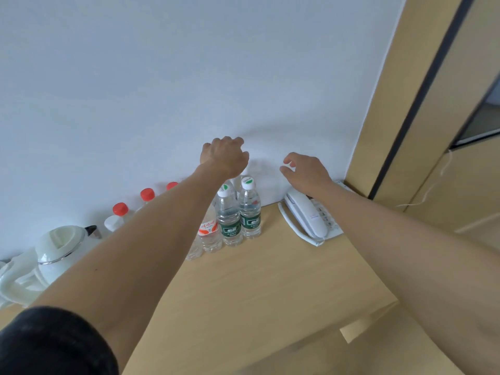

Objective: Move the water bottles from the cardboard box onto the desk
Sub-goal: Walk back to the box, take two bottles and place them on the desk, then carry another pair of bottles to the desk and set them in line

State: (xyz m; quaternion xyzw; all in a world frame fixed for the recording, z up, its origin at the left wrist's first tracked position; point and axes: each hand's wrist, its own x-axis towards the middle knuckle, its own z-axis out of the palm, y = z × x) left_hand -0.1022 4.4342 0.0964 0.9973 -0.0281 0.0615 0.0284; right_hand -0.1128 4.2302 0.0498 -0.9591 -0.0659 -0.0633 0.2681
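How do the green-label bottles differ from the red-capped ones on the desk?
The green-label bottles have white caps and stand beside the phone; the red-capped bottles line the wall nearer the kettle, largely hidden behind the left arm. Both kinds are clear, upright and capped.

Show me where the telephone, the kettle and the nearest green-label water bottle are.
telephone (308,216): head view, on its white handset.
kettle (58,249): head view, on its white lid.
green-label water bottle (230,226): head view, on its green label.
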